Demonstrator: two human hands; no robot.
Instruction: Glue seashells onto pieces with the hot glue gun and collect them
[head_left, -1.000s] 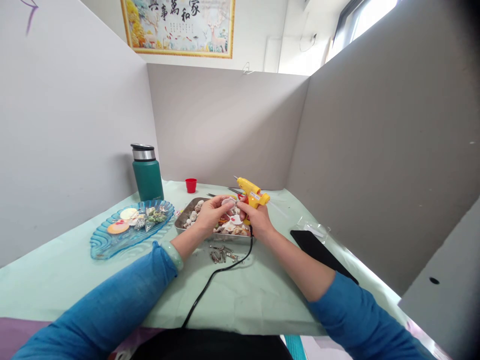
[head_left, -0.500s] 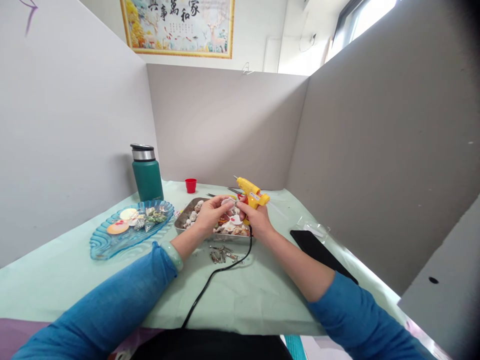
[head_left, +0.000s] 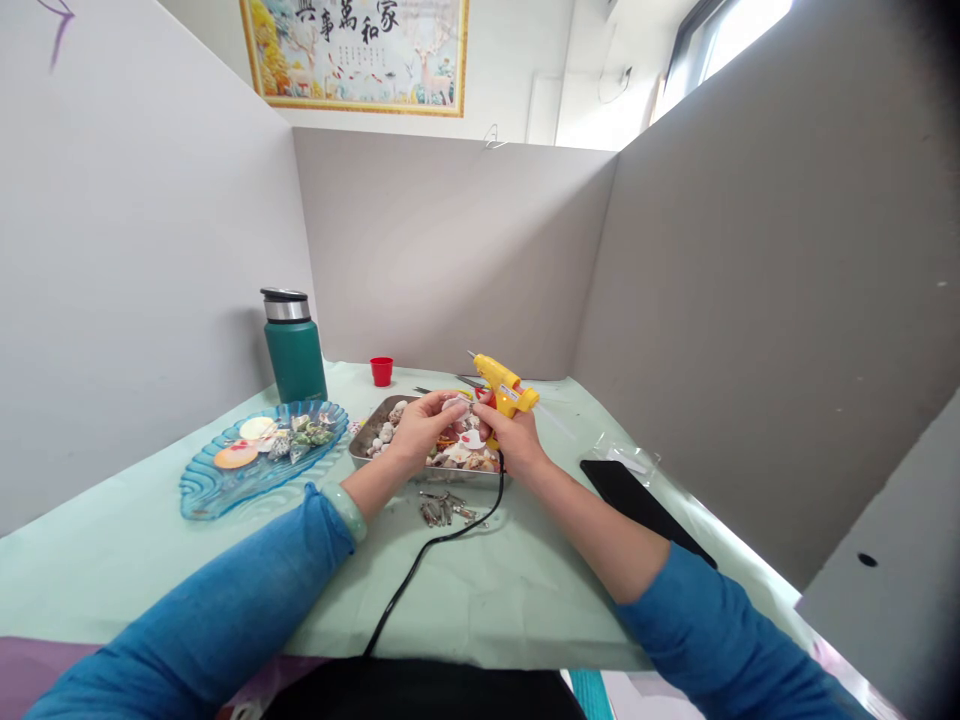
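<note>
Over the metal tray (head_left: 364, 448) of shells, my left hand (head_left: 420, 428) pinches a small pale, shell-like piece (head_left: 455, 402), partly covered by the fingers. My right hand (head_left: 517, 437) is wrapped round a yellow hot glue gun (head_left: 501, 378), whose nozzle points up and to the left. The right thumb and fingertips meet the left fingers at the pale piece. Whether they grip it too is hard to see. White and brown shells (head_left: 457, 456) fill the tray under the hands. Several small silvery metal clips (head_left: 444, 509) lie on the cloth in front of it.
The gun's black cord (head_left: 420, 562) runs to the front edge. On the left, a blue glass plate (head_left: 206, 490) holds discs and small wrapped bits, with a green bottle (head_left: 295, 352) behind it. A red cup (head_left: 382, 371) stands farther back; a black flat object (head_left: 637, 508) lies right.
</note>
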